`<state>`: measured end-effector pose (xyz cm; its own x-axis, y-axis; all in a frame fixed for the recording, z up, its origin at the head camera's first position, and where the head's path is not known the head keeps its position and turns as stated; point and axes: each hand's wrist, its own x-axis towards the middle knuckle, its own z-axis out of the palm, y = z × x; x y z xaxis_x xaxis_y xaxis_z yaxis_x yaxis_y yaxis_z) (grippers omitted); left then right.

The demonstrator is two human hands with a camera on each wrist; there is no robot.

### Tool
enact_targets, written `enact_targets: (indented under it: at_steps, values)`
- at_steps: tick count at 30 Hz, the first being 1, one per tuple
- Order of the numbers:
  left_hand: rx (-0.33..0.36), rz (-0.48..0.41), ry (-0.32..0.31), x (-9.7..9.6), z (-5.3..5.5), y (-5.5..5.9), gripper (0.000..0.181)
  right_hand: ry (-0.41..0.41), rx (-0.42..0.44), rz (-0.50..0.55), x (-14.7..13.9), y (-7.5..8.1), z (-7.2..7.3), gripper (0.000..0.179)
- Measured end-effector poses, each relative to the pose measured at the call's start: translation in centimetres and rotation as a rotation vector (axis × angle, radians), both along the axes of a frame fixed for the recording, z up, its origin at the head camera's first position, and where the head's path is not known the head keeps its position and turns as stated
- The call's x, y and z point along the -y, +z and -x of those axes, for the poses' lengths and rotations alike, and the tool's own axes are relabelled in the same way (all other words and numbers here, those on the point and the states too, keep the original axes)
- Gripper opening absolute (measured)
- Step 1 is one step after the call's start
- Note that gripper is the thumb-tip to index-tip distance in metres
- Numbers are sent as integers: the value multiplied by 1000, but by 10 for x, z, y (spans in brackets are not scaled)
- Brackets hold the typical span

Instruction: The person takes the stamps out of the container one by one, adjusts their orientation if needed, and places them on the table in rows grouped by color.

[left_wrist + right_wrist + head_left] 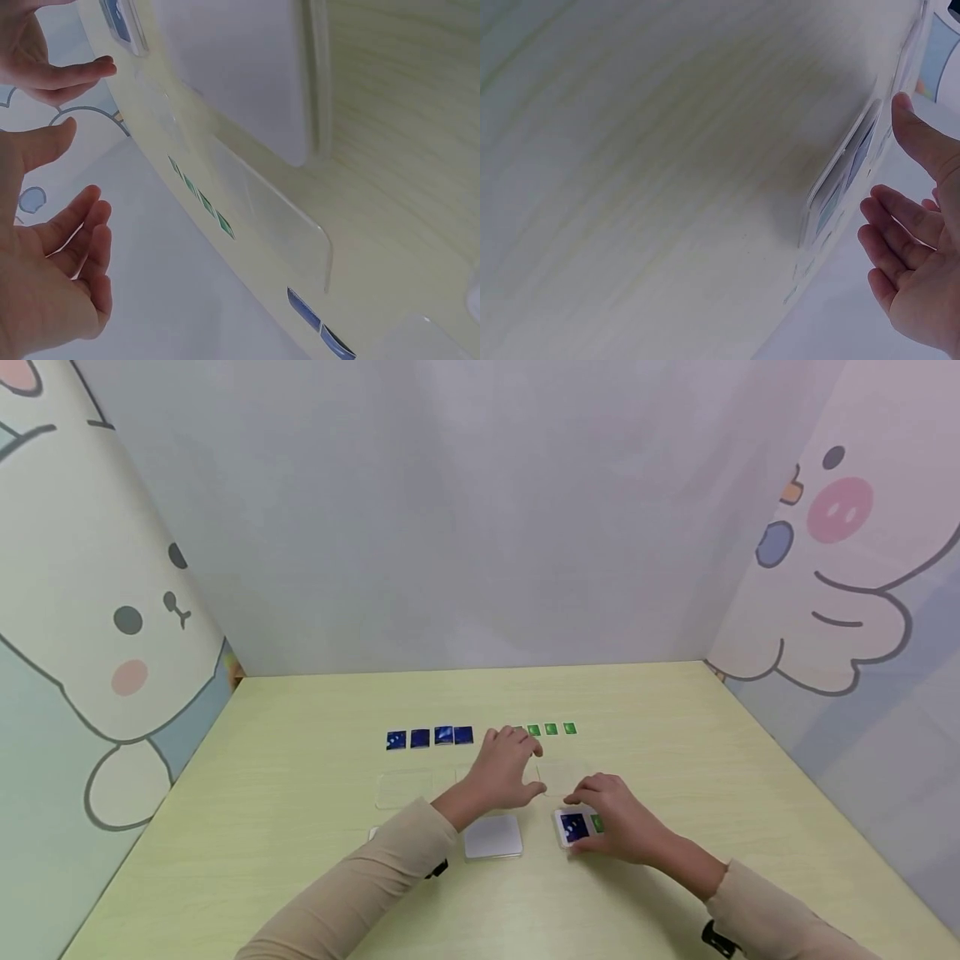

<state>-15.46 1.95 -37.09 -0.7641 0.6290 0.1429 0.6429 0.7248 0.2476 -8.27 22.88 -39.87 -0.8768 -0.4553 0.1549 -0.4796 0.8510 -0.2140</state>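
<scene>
My left hand (504,770) hovers over the middle of the table, fingers loosely bent and thumb apart, nothing held. In the left wrist view, an empty gap shows between its thumb and fingers (79,240). Beneath that forearm lies a blank white card stack (492,837) on a clear base. My right hand (621,820) reaches over a white card (562,835) bearing a blue picture (575,827) and a green picture (597,823). Its thumb and fingers spread about the card; the right wrist view shows the fingers (900,247) apart from it. The hand covers the card's right part.
Several small blue picture pieces (420,738) form a row farther back. Right of them runs a row of small green pieces (551,728), partly behind my left hand. Clear plates (405,789) lie between these rows and the white cards. A curtain-like wall (465,527) borders the table's back.
</scene>
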Motion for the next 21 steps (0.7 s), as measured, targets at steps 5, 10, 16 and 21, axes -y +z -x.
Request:
enact_targets:
  at_steps: [5, 10, 16, 21]
  values:
    - [-6, 11, 0, -3, -2, -1, 46, 1, 4, 0, -4, -1, 0, 55]
    - [-4, 18, -11, -5, -4, -2, 46, -6, -2, -8, -7, -2, 0, 55]
    - [-15, 48, -14, -8, -9, -2, 45, -17, 2, -24, -13, -2, -1, 54]
    - [3, 57, -25, -13, -11, -5, 46, -21, 5, -20, -16, 0, -2, 54]
